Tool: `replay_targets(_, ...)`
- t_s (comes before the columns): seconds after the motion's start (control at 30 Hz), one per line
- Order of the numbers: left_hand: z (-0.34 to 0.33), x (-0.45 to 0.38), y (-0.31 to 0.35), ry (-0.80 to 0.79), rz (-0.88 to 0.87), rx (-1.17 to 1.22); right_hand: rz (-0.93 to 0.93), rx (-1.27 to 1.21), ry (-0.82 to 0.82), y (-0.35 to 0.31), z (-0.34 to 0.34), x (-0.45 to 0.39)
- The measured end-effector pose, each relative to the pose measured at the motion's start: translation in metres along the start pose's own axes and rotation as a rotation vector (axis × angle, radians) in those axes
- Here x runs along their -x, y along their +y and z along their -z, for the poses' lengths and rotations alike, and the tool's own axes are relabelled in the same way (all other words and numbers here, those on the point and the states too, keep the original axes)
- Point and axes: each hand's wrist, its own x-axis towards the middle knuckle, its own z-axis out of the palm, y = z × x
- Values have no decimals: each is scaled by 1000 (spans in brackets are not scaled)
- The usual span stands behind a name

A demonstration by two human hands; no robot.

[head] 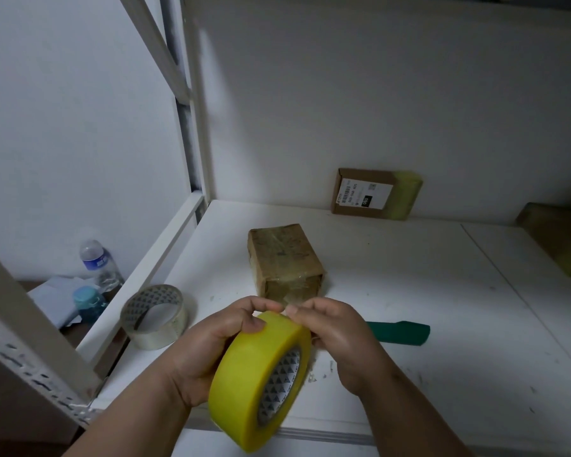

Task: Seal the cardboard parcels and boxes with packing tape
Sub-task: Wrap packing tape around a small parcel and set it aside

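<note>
White shelf bears taped box — both hands, left and right, grip yellow tape roll.

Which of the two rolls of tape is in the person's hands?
The yellow roll of packing tape, gripped by the left hand and picked at by the right hand. The clear roll lies untouched on the white shelf.

A white shelf board fills the lower half of the view, scuffed with small dark marks, a seam running across its right part. Plain white walls close it behind and on the left, dimly lit. A white metal upright with a slanted brace rises at the shelf's far left corner. A perforated angle post crosses the near left corner. Below, left of the shelf, lies a brown surface.
</note>
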Motion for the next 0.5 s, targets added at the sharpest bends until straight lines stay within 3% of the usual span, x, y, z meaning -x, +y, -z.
replay_targets(0.1, -4, 3, 0, 20, -8, -58, 30, -36, 6, -3, 2, 1)
replay_targets(0.33, -14, 14, 5, 90, -10, -172, 223, 405, 148, -14, -1, 15)
replay_targets(0.5, -13, 28, 8, 169, 21, -286, 507, 601, 205, -8, -13, 24)
